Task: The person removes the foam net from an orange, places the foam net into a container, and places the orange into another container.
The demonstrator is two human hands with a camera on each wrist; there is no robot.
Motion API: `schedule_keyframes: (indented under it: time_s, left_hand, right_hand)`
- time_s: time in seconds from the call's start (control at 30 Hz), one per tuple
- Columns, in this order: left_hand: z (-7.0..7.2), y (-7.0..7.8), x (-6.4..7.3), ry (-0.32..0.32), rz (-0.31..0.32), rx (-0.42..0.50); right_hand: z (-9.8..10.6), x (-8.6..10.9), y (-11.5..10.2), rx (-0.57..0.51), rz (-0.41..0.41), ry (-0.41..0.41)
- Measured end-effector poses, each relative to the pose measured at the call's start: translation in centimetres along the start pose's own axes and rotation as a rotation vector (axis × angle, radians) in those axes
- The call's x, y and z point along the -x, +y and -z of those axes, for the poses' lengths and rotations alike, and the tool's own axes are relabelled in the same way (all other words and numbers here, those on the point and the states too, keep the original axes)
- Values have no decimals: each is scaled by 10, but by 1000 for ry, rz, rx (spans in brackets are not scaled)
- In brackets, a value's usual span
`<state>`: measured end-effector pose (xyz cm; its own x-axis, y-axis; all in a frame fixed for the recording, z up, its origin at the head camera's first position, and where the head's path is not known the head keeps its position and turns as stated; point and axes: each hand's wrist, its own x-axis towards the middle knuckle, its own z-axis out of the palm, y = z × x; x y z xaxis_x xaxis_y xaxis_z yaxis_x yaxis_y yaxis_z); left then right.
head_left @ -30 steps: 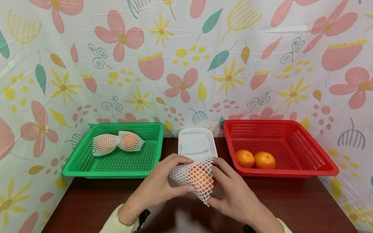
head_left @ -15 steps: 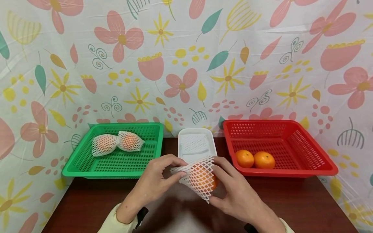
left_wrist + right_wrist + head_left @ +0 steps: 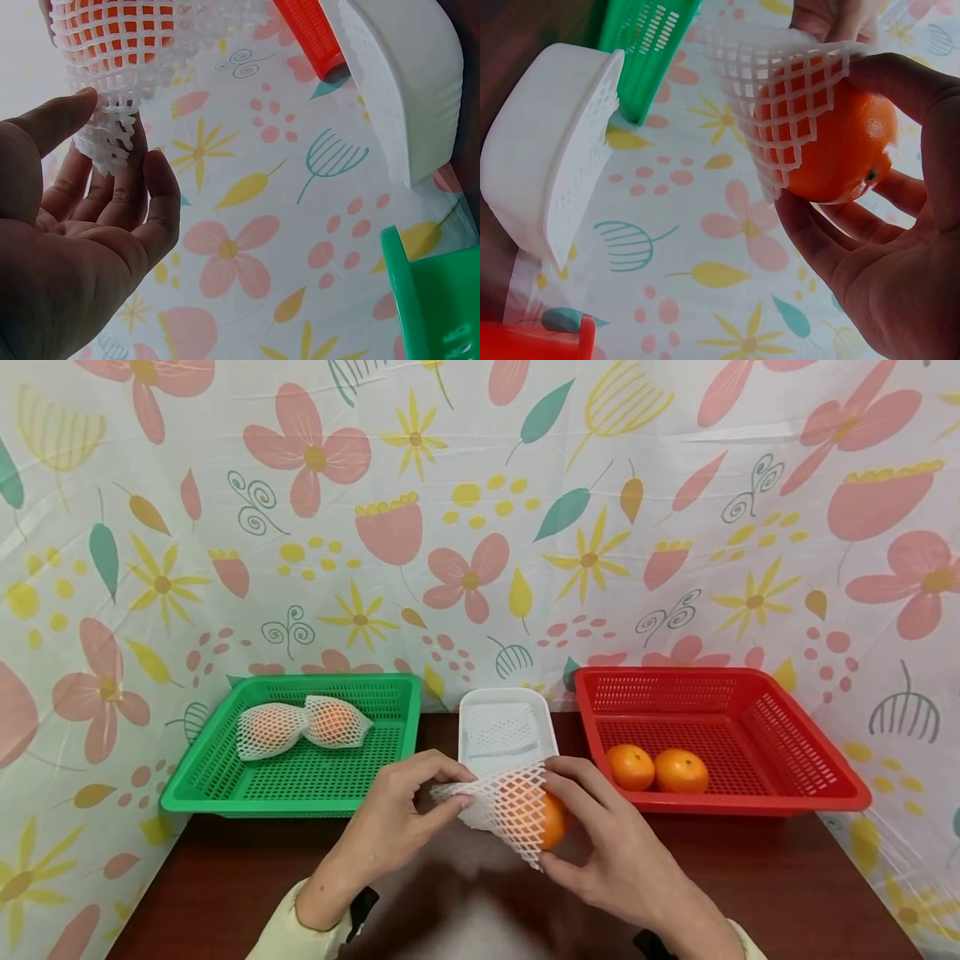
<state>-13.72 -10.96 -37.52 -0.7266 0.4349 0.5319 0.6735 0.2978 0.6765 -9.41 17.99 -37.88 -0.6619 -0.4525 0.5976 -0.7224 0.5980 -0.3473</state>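
Note:
An orange [image 3: 554, 823] sits partly inside a white foam fruit net [image 3: 510, 806], held over the table's middle. My left hand [image 3: 393, 814] pinches the net's narrow end between thumb and fingers; the left wrist view shows that gathered tail [image 3: 105, 146] close up. On the other side, my right hand [image 3: 618, 843] grips around the bare end of the orange, fingertips at the net's open rim. The right wrist view shows the uncovered peel [image 3: 859, 142] with its green stem spot facing the right palm.
A green basket [image 3: 300, 806] at left holds two netted fruits [image 3: 330, 724]. Behind the hands stands a white tray [image 3: 551, 727] with flat foam nets [image 3: 501, 729]. At right, a red basket [image 3: 787, 802] contains two bare oranges [image 3: 681, 772]. Patterned cloth [image 3: 480, 485] hangs behind.
My left hand has moved from the net's side to pinch its narrow end. More orange peel shows at the net's open rim, beside my right hand.

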Motion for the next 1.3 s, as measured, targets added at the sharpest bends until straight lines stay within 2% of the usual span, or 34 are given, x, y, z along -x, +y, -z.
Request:
schedule_keyframes:
  time_s: [0.27, 0.67, 0.77, 0.97, 1.3]
  left_hand:
    - [1, -2, -1, 14, 10, -29]
    - [4, -9, -3, 36, 3, -62]
    - [5, -10, -4, 52, 9, -87]
    - [5, -14, -5, 101, 10, -133]
    - [3, -21, -8, 146, 30, -174]
  right_hand:
    - [6, 0, 2, -17, -7, 7]
    - [15, -2, 7, 0, 42, 78]
    - [18, -1, 9, 7, 10, 68]
    - [26, 3, 13, 35, -104, 18]
    - [33, 5, 23, 52, -131, 24]
